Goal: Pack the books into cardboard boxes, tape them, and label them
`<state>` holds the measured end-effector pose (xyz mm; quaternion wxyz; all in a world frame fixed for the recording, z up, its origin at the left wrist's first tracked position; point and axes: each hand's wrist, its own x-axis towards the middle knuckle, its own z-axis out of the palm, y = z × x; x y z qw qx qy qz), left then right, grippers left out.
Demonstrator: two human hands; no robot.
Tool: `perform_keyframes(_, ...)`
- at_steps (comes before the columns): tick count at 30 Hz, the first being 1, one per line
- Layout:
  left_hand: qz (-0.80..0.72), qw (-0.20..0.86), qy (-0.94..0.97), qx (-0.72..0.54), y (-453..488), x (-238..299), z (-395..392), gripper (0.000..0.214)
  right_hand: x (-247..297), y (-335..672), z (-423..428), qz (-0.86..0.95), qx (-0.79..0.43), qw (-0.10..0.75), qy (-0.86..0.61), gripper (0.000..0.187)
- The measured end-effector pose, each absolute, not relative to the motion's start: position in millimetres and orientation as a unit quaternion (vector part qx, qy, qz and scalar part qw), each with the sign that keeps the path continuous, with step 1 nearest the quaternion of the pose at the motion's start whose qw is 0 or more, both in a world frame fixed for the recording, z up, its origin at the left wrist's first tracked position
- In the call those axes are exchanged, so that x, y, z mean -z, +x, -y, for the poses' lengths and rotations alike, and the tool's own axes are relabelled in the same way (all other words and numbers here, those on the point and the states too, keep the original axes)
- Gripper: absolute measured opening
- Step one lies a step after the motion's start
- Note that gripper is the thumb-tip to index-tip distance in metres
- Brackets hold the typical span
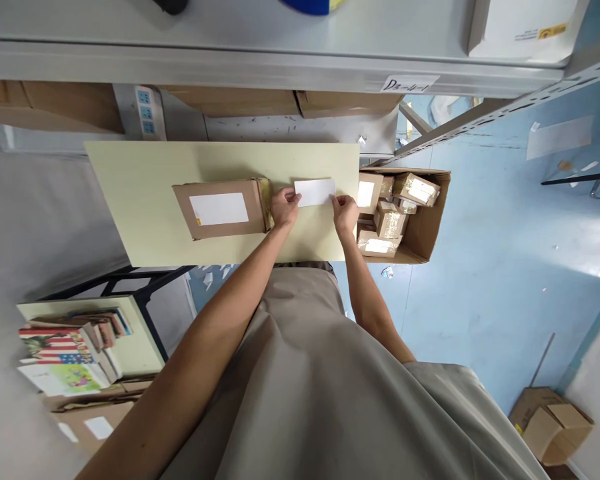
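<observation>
A small blank white label (315,193) is stretched between my two hands, just above the pale yellow tabletop (310,247). My left hand (285,207) pinches its left edge, and my right hand (345,215) pinches the lower right corner. Left of my left hand lies a flat brown cardboard box (257,210) with a larger white label (219,209) on top and shiny tape along its right end. That end is close beside my left wrist. To the right of my right hand, at the table's edge, is an open carton (433,227) holding several small taped, labelled boxes (389,219).
A grey metal shelf (230,65) runs across behind the table, with cardboard boxes (240,101) and a power strip (149,112) beneath. Books (70,347) are stacked on a lower stand at left. An open box (550,423) sits on the blue floor at right.
</observation>
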<state>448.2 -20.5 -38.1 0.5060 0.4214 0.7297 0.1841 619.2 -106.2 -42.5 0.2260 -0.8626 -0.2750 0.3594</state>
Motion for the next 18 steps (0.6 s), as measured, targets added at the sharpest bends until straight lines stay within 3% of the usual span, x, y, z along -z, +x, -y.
perform_keyframes(18, -0.714, 0.487, 0.468, -0.185, 440.6, 26.6, 32.1, 0.017, 29.5, 609.9, 112.5, 0.32, -0.343, 0.206, -0.859, 0.03)
